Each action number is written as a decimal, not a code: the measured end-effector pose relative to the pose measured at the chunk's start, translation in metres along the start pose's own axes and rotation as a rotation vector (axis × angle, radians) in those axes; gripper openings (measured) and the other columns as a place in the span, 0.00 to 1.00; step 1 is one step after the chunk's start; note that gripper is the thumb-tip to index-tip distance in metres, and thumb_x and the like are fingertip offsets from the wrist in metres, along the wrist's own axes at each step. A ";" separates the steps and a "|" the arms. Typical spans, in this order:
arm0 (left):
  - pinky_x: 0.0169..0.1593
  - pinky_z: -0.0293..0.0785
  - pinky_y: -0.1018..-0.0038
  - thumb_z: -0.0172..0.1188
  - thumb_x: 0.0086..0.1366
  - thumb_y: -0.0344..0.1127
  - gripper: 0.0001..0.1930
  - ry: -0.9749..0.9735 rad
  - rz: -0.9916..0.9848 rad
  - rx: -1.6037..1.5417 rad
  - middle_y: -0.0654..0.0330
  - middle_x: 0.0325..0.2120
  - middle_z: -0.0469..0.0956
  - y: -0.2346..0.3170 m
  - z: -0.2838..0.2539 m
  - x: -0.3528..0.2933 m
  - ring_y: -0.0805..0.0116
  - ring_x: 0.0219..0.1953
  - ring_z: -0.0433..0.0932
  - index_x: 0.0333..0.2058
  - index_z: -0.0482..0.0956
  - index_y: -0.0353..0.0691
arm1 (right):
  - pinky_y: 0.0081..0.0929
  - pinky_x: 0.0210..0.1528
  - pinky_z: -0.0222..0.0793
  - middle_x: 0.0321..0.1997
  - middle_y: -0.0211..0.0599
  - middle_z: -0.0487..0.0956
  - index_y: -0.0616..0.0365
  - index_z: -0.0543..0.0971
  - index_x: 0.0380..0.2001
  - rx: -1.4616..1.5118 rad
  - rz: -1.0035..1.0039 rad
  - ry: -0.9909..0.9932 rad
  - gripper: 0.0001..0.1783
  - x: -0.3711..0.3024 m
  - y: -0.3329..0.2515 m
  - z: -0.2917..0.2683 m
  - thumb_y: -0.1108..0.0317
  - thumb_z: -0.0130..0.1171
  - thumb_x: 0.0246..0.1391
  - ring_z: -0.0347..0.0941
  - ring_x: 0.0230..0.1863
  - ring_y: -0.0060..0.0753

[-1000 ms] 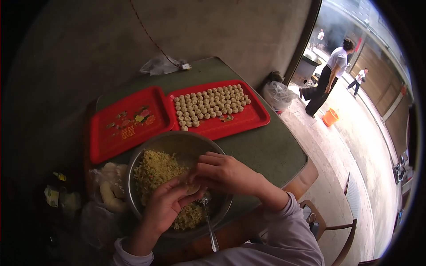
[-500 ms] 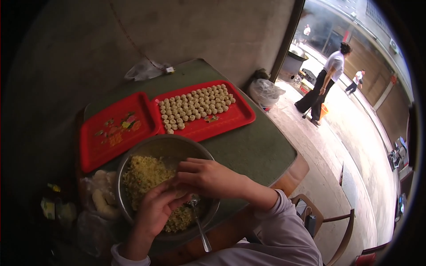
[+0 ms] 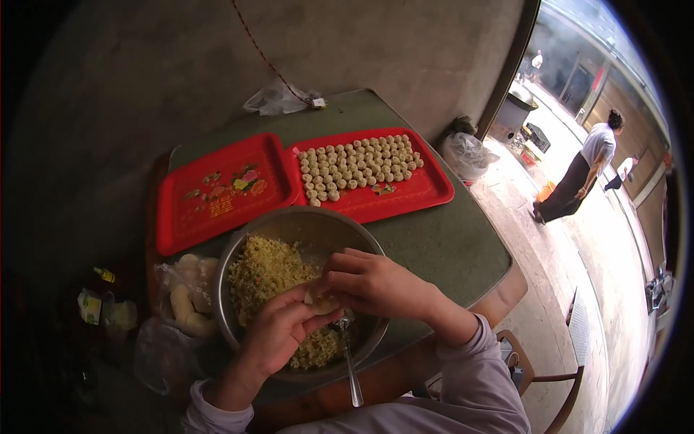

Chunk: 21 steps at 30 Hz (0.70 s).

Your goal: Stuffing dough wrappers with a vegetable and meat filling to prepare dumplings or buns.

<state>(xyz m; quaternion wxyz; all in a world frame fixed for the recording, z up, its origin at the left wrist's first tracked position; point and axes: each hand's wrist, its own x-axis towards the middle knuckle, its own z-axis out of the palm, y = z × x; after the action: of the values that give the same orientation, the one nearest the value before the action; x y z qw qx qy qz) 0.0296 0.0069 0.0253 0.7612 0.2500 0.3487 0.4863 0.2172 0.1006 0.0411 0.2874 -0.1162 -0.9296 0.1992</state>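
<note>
Over a large metal bowl, my left hand and my right hand meet at the fingertips. Between them they pinch a small piece of dough wrapper, partly hidden by the fingers. Yellowish chopped filling lies in the bowl below. A metal spoon leans in it, its handle reaching over the near rim. Behind the bowl, rows of small round dumplings fill much of a red tray. Beside it, a second red tray with a flower print holds nothing.
Left of the bowl, pale dough rolls sit in a clear plastic bag. The green table stands against a wall, with a wooden chair at the right. Outside the doorway are a person and a large cooking pot.
My view has turned, so the table sits further right in it. My fingers have shifted and the wrapper shows more between them. Outside, the person has taken a step.
</note>
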 end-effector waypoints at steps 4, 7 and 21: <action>0.63 0.69 0.64 0.43 0.68 0.24 0.19 -0.024 -0.002 0.001 0.52 0.52 0.72 -0.003 -0.001 0.001 0.64 0.55 0.73 0.57 0.65 0.28 | 0.36 0.41 0.72 0.35 0.35 0.71 0.53 0.76 0.40 -0.002 0.001 -0.028 0.15 -0.002 0.002 0.000 0.69 0.62 0.46 0.72 0.39 0.42; 0.62 0.69 0.64 0.44 0.68 0.25 0.18 -0.036 -0.003 0.000 0.53 0.50 0.73 -0.004 -0.002 0.002 0.64 0.54 0.74 0.55 0.67 0.29 | 0.35 0.40 0.72 0.35 0.35 0.71 0.53 0.76 0.40 0.013 -0.036 -0.029 0.14 -0.001 0.002 -0.001 0.68 0.62 0.47 0.72 0.39 0.41; 0.61 0.71 0.67 0.47 0.68 0.28 0.18 -0.037 -0.007 -0.044 0.52 0.51 0.74 -0.001 -0.002 -0.003 0.65 0.53 0.75 0.56 0.68 0.29 | 0.35 0.37 0.72 0.31 0.34 0.72 0.52 0.78 0.40 0.057 0.001 -0.062 0.11 -0.003 0.000 -0.004 0.68 0.62 0.52 0.74 0.36 0.39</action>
<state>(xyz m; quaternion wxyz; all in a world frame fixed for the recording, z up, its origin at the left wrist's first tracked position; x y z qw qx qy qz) 0.0274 0.0037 0.0240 0.7745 0.2410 0.3244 0.4867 0.2218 0.1011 0.0421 0.2616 -0.1024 -0.9320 0.2292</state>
